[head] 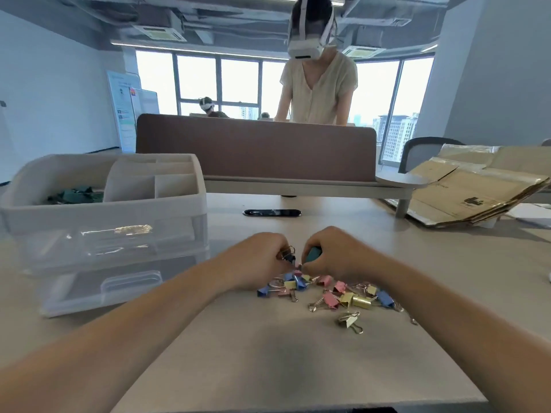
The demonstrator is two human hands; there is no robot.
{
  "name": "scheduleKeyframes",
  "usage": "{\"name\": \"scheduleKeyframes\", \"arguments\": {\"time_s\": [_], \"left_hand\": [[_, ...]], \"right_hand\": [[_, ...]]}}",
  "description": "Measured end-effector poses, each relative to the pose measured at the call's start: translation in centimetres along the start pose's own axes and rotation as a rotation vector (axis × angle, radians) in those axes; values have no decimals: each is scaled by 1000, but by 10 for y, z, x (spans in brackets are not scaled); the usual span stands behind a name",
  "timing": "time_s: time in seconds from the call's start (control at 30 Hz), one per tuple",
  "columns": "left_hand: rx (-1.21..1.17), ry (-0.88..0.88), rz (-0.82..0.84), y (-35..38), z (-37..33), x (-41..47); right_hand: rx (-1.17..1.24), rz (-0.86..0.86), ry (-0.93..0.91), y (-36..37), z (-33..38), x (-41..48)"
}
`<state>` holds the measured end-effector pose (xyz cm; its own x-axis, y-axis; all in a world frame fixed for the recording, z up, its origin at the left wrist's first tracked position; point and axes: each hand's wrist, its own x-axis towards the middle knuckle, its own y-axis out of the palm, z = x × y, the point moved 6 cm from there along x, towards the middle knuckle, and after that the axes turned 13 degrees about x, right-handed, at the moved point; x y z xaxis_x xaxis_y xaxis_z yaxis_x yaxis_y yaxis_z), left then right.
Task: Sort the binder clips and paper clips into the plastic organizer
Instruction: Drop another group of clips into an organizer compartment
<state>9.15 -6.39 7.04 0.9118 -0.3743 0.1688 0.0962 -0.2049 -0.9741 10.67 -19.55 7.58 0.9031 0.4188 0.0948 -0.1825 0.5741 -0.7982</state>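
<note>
Fingers (278, 248) of the left hand (256, 257) curled, pinching a dark clip (288, 257) with wire handles showing. Right hand (337, 251) curled round a teal clip (313, 254). Fingertips of both hands almost meet over the pile; the right ones may be touching a pink clip, too small to be sure.

Edges, open room:
- Loose binder clips (328, 293) in pink, blue, yellow and gold lie in a heap on the table (268, 359), just below the hands and running under the right wrist.
- One gold clip (350, 318) lies apart on the near side.
- Bare table runs between the forearms from the heap to the near edge.
- Organizer (101, 216) stands at left, near the left forearm, apart from the heap. Its top tray is split into compartments, with dark green clips (74, 195) in the large left one. Clear drawers sit beneath.
- Black oval slot (272, 212) in the table beyond the hands, then a brown divider panel (256, 147) along the far edge.
- Flattened cardboard (477, 192) at far right.

Surface, room: pale matte tabletop, soft shadow between the arms. Office with wide windows, buildings outside, exposed ducts overhead. A person (319, 87) in a headset stands behind the divider.

Writing: poster board (123, 108) by the left wall and dark print on the cardboard, neither legible.
</note>
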Motion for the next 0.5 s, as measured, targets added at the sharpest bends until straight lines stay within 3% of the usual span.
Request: {"name": "scheduleKeyframes", "arguments": {"time_s": [0.23,0.5], "left_hand": [[21,-172,-114,-94,48,-28],[82,-488,-235,-195,151,-88]], "right_hand": [[-17,-49,-167,-19,91,43],[179,-22,-376,-1,228,108]]}}
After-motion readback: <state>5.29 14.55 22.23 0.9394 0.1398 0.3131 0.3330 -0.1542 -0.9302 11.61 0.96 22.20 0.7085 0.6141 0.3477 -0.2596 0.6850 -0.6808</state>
